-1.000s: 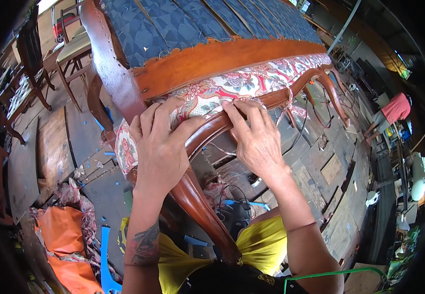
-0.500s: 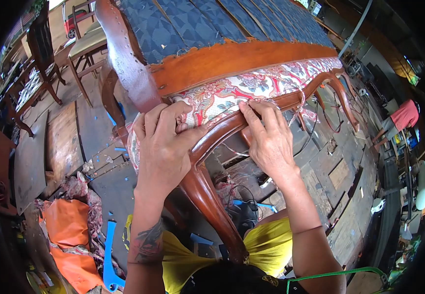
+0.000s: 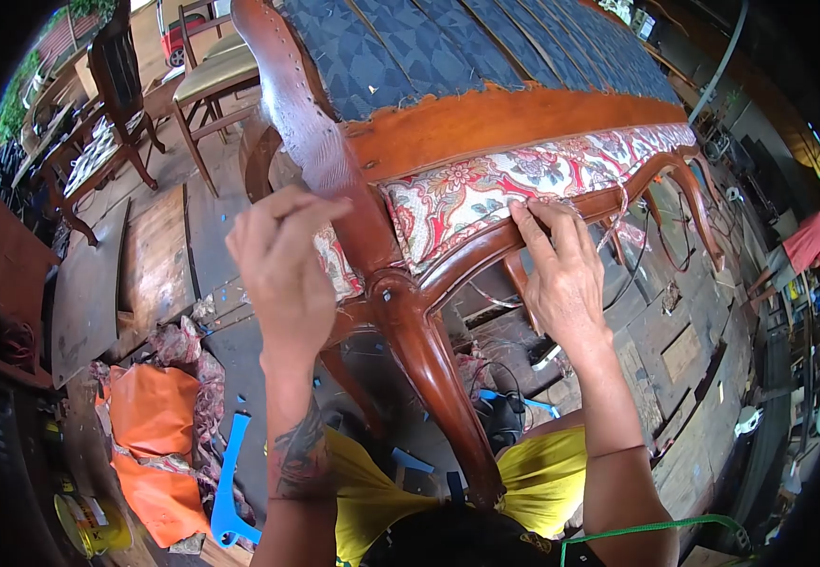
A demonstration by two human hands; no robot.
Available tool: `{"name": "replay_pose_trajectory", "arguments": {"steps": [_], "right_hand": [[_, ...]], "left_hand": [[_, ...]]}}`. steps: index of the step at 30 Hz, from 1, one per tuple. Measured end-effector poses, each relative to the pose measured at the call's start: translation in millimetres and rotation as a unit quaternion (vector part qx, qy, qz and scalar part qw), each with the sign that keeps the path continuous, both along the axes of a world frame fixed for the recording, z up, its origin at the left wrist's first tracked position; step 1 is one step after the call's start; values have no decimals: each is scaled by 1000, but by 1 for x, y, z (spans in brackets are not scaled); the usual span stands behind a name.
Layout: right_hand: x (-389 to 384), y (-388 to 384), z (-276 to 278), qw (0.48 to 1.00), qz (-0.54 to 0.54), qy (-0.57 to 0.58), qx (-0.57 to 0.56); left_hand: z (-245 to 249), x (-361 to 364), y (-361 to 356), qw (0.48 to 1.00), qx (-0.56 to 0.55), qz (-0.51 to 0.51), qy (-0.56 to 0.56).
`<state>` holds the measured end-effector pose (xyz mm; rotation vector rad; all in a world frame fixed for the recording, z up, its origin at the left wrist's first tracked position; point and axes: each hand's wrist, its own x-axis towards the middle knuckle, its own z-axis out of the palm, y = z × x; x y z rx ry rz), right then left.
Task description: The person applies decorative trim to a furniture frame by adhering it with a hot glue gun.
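Observation:
A carved wooden seat frame with blue patterned fabric across its top fills the middle. Red-and-white floral fabric runs along its front rail, above a curved, glossy leg. My left hand is raised in front of the left post, off the fabric, its fingers bent and blurred; whether it holds anything is unclear. My right hand rests on the rail, its thumb and fingers pressed together at the lower edge of the floral fabric. What lies between those fingertips is hidden.
Wooden chairs stand at the upper left. Orange material and a blue strip lie on the floor at lower left. A person in a red top is at the far right. Loose boards and cables are scattered below the frame.
My left hand has let go of the floral fabric's corner and moved left, uncovering the corner and leg joint. My right hand stays at the rail. The whole view has shifted.

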<state>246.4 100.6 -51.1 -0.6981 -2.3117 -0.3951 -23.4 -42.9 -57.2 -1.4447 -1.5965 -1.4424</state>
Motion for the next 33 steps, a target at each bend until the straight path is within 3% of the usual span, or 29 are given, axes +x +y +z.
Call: {"name": "replay_pose_trajectory", "arguments": {"steps": [2, 4, 10, 33], "right_hand": [[1, 1, 0, 1000, 4, 2, 1], [0, 1, 0, 1000, 7, 3, 1], [1, 2, 1, 1000, -3, -15, 23], [3, -4, 3, 1000, -6, -1, -28]], "left_hand": [[-4, -8, 0, 999, 25, 0, -30], [-7, -12, 2, 988, 76, -36, -131], [-4, -3, -4, 983, 11, -33, -179], [-10, -4, 1, 978, 43, -63, -193]]}}
